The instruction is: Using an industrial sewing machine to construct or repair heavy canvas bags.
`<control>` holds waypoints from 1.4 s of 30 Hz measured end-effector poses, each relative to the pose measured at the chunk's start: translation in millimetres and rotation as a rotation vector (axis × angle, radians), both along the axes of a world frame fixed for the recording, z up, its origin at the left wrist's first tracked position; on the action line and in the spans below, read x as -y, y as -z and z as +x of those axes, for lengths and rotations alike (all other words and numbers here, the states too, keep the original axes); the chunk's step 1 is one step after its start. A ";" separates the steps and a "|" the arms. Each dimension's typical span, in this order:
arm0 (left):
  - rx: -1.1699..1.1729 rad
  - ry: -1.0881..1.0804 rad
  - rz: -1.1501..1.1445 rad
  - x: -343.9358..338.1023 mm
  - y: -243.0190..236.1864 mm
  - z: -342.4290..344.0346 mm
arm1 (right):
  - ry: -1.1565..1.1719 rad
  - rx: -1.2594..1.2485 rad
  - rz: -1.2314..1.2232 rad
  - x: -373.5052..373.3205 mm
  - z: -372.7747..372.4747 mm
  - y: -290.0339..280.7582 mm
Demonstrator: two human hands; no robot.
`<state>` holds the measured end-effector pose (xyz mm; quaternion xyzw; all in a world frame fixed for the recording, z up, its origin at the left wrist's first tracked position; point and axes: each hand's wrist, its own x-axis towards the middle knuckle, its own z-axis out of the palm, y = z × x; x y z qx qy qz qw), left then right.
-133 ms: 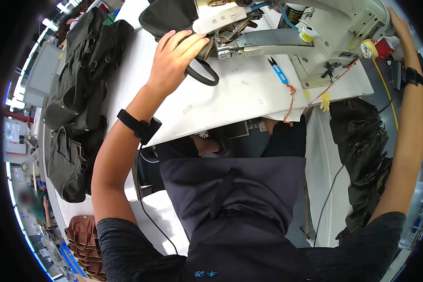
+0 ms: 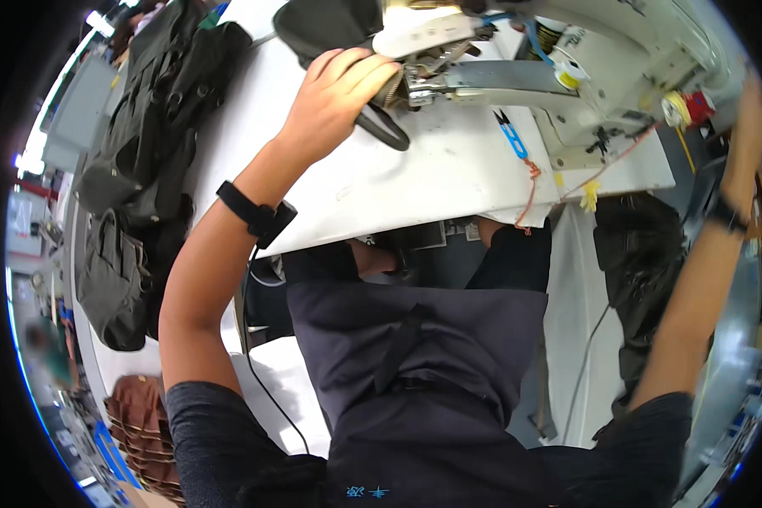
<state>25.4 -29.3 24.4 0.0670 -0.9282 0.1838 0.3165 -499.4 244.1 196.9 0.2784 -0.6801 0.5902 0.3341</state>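
Observation:
My left hand (image 2: 334, 97) lies over the edge of a dark green bag (image 2: 326, 30), its fingers bent onto the zipper side next to the sewing machine's free arm (image 2: 516, 78). A dark strap handle (image 2: 384, 129) loops out below the fingers. The thumb is hidden beneath the hand. Out at the right rim my right hand (image 2: 752, 123) is smeared by motion, apart from the sewing machine (image 2: 626, 59), and its fingers cannot be made out. Blue thread snips (image 2: 511, 135) on an orange cord lie on the white table (image 2: 313, 207).
Several dark green bags (image 2: 157, 110) are piled on the left, with brown pieces (image 2: 140, 432) below them. More dark bags (image 2: 639, 271) hang at the right. A yellow-topped spool (image 2: 571, 78) sits on the machine; a red-and-yellow thread spool (image 2: 686, 110) is at its right end.
My right hand has come away from the machine's right end, moving down and outward. My left hand stays on the bag. The whole view has shifted slightly.

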 end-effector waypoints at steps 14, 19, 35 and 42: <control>0.026 -0.035 -0.068 24.8 4.2 1.6 | -1.399 0.921 0.171 134.4 328.5 165.6; 0.005 0.055 -0.058 30.8 8.2 -6.4 | -1.455 0.947 0.107 134.8 322.8 160.3; -0.076 0.088 0.053 32.3 11.8 -24.2 | -0.881 0.158 0.478 137.4 326.7 172.5; -0.109 0.076 -0.007 30.8 9.0 -32.4 | -1.333 0.940 0.097 138.8 329.5 157.9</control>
